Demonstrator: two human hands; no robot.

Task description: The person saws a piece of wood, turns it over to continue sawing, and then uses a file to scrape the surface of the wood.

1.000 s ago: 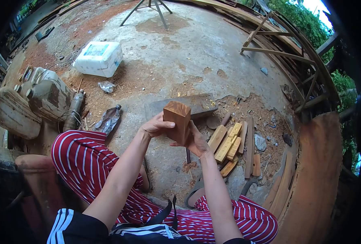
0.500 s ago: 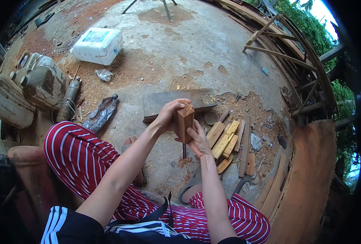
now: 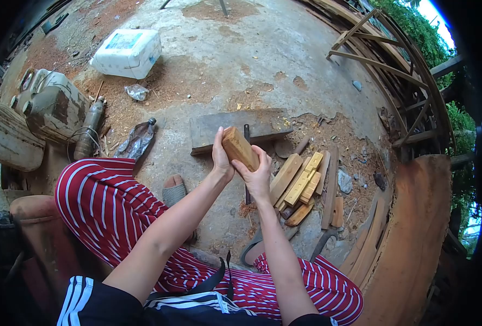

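Note:
My left hand [image 3: 221, 157] is closed along the left side of a brown wooden block [image 3: 240, 148], near its far end. My right hand [image 3: 257, 173] grips the same block from the right, its thumb lying over the near end. The block is held tilted in the air above the floor. Behind it a thin dark bar [image 3: 247, 132] shows above and below my hands; its middle is hidden. Just beyond lies a thick grey board [image 3: 213, 130]. To the right, several cut wood pieces [image 3: 305, 182] are piled on the ground.
A white jerrycan [image 3: 128, 54] lies on the concrete, with dirty containers [image 3: 56, 111] at left. A crumpled plastic bottle [image 3: 137, 140] is near my knee. A wide wooden slab [image 3: 420, 223] runs along the right, below a wooden frame [image 3: 393, 68]. Sawdust covers parts of the floor.
The block has turned in my hands from nearly upright to leaning, showing a broad face. My hands have shifted their hold on it. The dark bar's upper end now shows.

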